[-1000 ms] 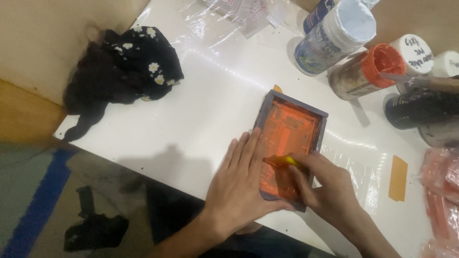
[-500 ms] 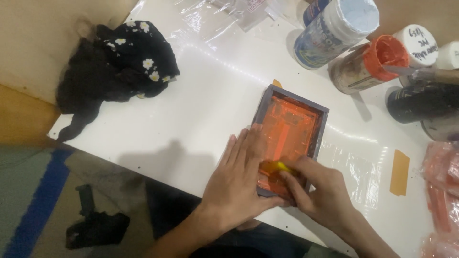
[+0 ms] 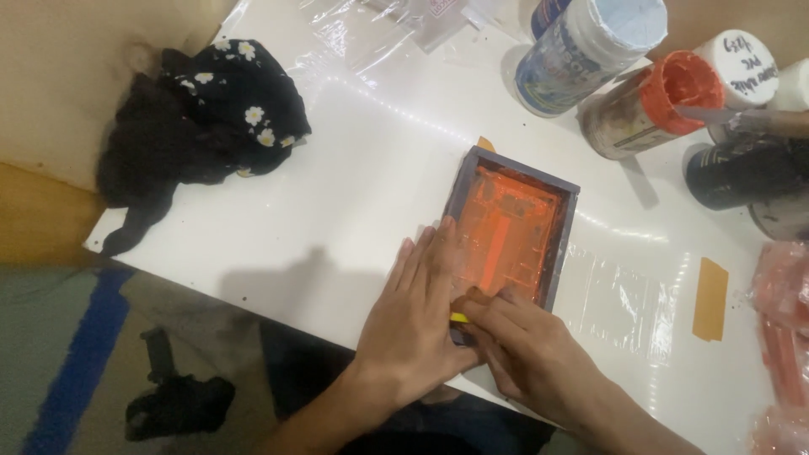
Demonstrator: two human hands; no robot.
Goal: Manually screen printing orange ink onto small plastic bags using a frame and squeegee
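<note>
A grey rectangular frame with an orange-inked mesh screen (image 3: 511,227) lies flat on the white counter (image 3: 337,211), right of the frame's centre. The left hand (image 3: 415,316) rests palm-down on the frame's lower left edge, its fingers stretched out flat and released, gripping nothing. The right hand (image 3: 527,341) sits just beside it at the frame's lower end, its fingers curled and clenched on a small yellow tool (image 3: 459,318), of which only the tip shows.

At the upper left of the frame a crumpled black cloth with white daisies (image 3: 202,126) lies on the counter, well apart from the hands. Along the upper right stand a white-lidded plastic jar (image 3: 590,42), an open jar smeared with orange ink (image 3: 653,105) and a black tub (image 3: 742,173). A strip of tan tape (image 3: 710,299) lies on clear plastic film (image 3: 628,295) right of the frame.
</note>
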